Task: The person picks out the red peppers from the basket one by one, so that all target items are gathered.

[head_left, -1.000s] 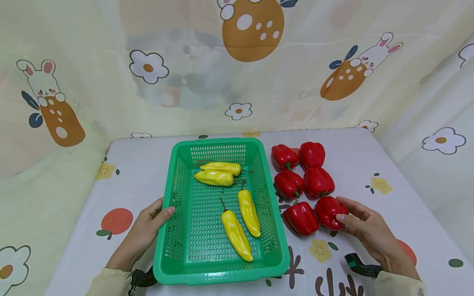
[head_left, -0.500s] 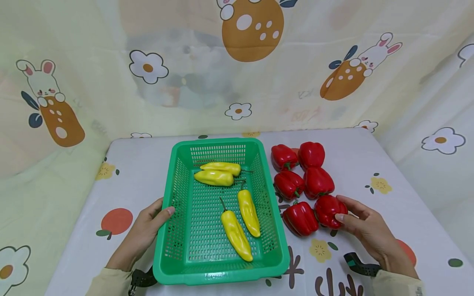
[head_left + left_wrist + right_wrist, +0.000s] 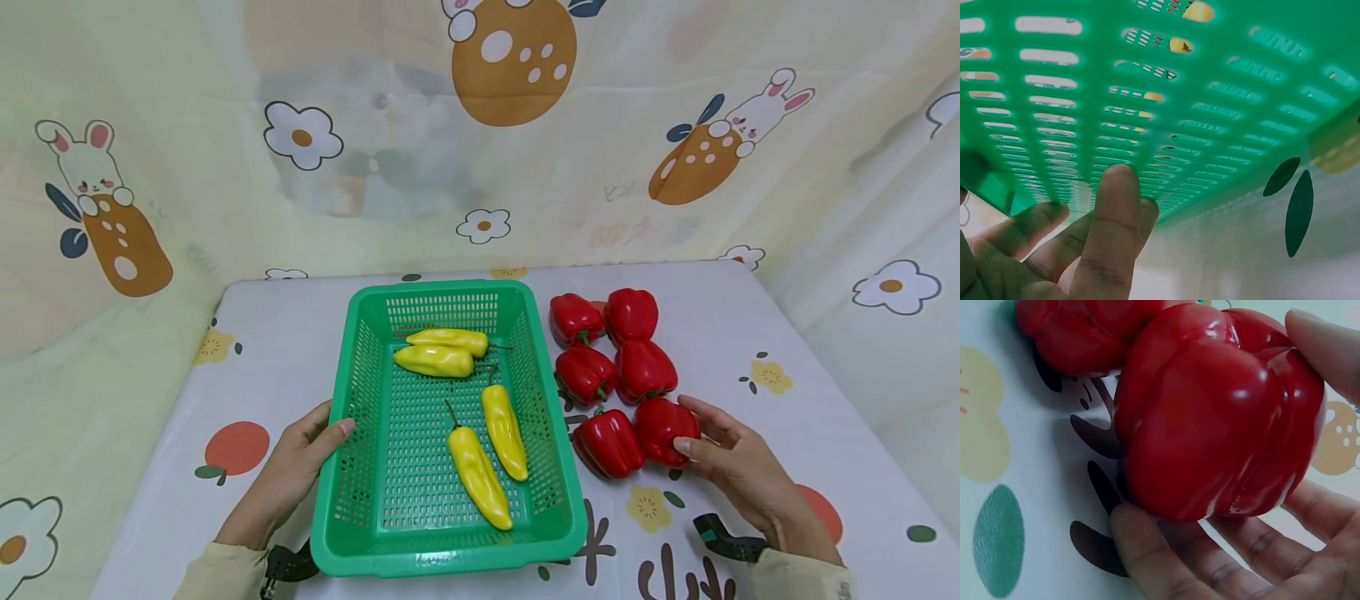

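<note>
A green plastic basket (image 3: 352,500) stands on the table in the head view, with several long yellow peppers (image 3: 480,479) lying in it. My left hand (image 3: 298,458) grips its left side, thumb over the rim. Below, the left wrist view has the fingers (image 3: 1113,225) against the outside of the slotted basket (image 3: 1166,125). At right, my right hand (image 3: 753,479) holds a red bell pepper (image 3: 658,433) between thumb and fingers. The right wrist view has this bell pepper (image 3: 1210,425) close up, the fingers curving round its lower side.
Several other red bell peppers (image 3: 609,446) stand in two rows between the basket and my right hand, one touching its neighbour. A patterned cloth (image 3: 825,450) covers the table. A printed curtain (image 3: 390,225) hangs behind the table's far edge.
My right hand has shifted slightly left, and the red bell pepper in it has turned and moved a little left with it. The left hand and basket have not moved.
</note>
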{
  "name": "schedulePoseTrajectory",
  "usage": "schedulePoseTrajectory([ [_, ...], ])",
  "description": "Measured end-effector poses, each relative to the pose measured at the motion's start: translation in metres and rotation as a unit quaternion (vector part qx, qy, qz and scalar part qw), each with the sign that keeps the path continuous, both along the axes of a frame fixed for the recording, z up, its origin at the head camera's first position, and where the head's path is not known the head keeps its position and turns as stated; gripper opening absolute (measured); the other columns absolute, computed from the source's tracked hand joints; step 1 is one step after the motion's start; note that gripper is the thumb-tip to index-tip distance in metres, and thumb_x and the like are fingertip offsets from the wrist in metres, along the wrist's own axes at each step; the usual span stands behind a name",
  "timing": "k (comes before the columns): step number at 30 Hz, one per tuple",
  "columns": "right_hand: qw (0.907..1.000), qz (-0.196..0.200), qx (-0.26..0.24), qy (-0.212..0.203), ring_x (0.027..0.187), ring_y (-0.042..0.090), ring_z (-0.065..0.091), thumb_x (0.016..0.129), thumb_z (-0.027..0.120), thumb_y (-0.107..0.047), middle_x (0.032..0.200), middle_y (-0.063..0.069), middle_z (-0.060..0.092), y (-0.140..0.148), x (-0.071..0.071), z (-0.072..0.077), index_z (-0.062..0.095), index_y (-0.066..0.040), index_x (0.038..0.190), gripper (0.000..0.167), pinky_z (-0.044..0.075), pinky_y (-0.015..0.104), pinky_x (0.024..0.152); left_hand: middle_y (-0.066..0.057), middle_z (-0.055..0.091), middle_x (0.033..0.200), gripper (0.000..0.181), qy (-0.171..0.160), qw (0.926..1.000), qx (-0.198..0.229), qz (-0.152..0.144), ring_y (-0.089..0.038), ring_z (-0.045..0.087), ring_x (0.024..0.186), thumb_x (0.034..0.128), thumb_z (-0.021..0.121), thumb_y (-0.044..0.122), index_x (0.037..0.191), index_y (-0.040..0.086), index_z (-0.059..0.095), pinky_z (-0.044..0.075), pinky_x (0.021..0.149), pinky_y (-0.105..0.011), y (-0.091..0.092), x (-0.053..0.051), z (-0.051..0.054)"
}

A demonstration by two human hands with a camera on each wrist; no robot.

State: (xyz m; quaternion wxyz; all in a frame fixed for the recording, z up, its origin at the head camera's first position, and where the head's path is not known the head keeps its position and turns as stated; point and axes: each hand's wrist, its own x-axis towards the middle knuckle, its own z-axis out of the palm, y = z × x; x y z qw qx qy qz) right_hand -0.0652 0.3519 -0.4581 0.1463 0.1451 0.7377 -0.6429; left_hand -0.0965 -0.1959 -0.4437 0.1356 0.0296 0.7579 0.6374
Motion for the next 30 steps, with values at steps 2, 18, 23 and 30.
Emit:
schedulePoseTrajectory([
  [2,1.0000,-0.001,-0.004,0.001,0.123,0.017,0.045,0.102,0.068,-0.016,0.158,0.009,0.031,-0.0007,0.0005,0.0002,0.036,-0.026,0.162,0.069,0.062,0.030,0.090,-0.030,0.058,0.140,0.056,0.000,1.0000,0.001,0.000,-0.028,0.076,0.099,0.1094,0.056,0.027,0.158,0.005,0.041,0.066,0.080,-0.040,0.0001,0.0000,0.0001],
  [18,0.9997,-0.007,0.001,0.025,0.119,0.010,0.050,0.097,0.075,-0.012,0.146,-0.003,0.041,-0.0025,0.0001,0.0024,0.028,-0.016,0.165,0.083,0.062,0.029,0.091,-0.030,0.058,0.139,0.056,-0.001,1.0000,-0.004,0.003,-0.030,0.076,0.098,0.1092,0.056,0.027,0.158,0.006,0.041,0.066,0.079,-0.042,0.0009,0.0002,0.0018],
  [23,0.9999,-0.001,0.000,0.012,0.122,0.016,0.046,0.098,0.073,-0.013,0.146,-0.004,0.040,-0.0024,0.0001,0.0012,0.027,-0.018,0.166,0.082,0.062,0.031,0.091,-0.030,0.058,0.138,0.055,0.000,1.0000,-0.003,0.002,-0.027,0.076,0.096,0.1093,0.056,0.027,0.158,0.005,0.041,0.066,0.079,-0.041,0.0010,0.0003,0.0020],
  [30,0.9999,0.000,0.002,0.016,0.122,0.013,0.047,0.100,0.071,-0.016,0.155,0.006,0.033,-0.0018,0.0008,-0.0007,0.029,-0.018,0.165,0.078,0.061,0.027,0.091,-0.031,0.059,0.137,0.055,0.000,1.0000,-0.004,0.002,-0.027,0.077,0.095,0.1092,0.056,0.027,0.157,0.005,0.042,0.066,0.079,-0.040,0.0012,0.0004,0.0021],
])
